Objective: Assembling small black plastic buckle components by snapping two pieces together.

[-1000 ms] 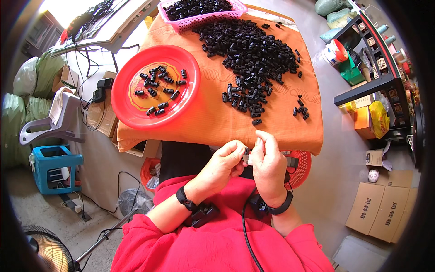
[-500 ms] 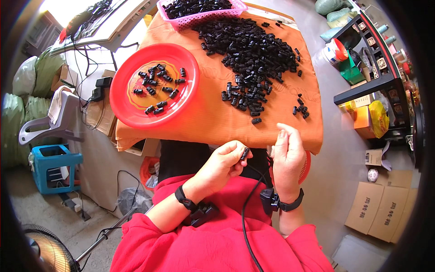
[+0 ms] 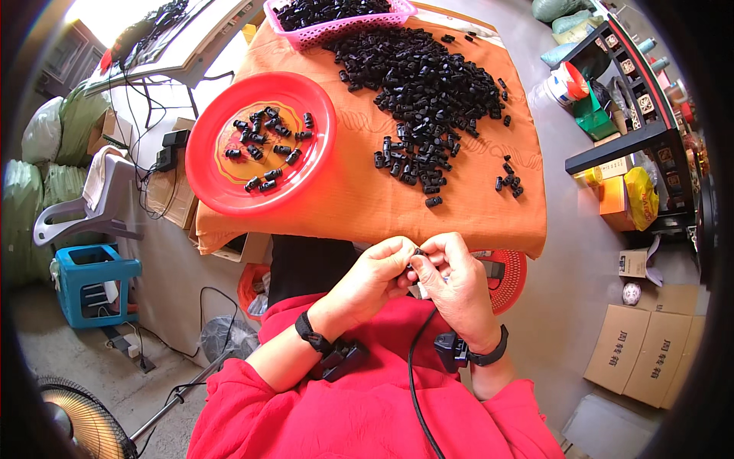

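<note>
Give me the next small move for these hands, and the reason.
Probably steady the small black piece in the left hand while the right hand works at it: both hands meet around it, and it is not yet on the red plate, where similar pieces lie.

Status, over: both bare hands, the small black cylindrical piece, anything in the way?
Left bare hand pinching small black cylindrical piece, partly hidden. Right bare hand at the piece, grip unclear. Thin black cable below right hand, no obstruction seen.
</note>
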Demonstrator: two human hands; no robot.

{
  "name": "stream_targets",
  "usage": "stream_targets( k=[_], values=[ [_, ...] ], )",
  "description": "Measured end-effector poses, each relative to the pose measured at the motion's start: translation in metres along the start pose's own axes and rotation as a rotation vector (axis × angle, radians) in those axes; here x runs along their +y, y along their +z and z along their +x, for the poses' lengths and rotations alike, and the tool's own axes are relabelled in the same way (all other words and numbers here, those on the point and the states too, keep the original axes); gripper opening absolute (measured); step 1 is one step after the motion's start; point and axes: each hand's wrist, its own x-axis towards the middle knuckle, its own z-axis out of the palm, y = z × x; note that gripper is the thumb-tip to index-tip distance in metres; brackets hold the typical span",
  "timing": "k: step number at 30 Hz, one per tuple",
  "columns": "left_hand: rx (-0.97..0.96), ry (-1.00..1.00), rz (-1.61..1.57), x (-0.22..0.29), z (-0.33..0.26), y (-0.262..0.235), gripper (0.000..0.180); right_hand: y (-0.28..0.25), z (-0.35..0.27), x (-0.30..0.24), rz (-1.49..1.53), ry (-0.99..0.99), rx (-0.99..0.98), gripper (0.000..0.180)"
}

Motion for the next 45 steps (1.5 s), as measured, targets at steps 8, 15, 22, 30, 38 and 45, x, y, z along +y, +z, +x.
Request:
stream_targets(
  k=[8,15,22,30,38,45],
  values=[
    [-0.078,-0.014,-0.023,0.003,0.002,-0.002,0.021,0.002,0.001,0.003,0.117,-0.068,0.032,0.011],
    [-0.104,-0.027,-0.074,0.0,0.005,-0.008,0.02,0.002,0.002,0.001,0.108,-0.01,-0.008,0.01],
    [-0.128,-0.056,-0.093,0.014,0.01,-0.018,0.023,-0.003,0.007,0.016,0.217,0.005,0.206,0.009],
    [-0.007,0.045,-0.004,0.035,0.039,-0.01,0.029,-0.014,0.009,0.026,0.251,0.005,0.277,0.012],
    [0.37,0.812,1.589,0.018,0.08,0.014,0.015,-0.014,0.01,0.029,0.249,0.014,0.305,0.012],
    [0.354,0.809,1.912,0.012,0.084,0.013,0.019,-0.017,0.007,0.033,0.209,-0.004,0.311,0.012]
  ],
)
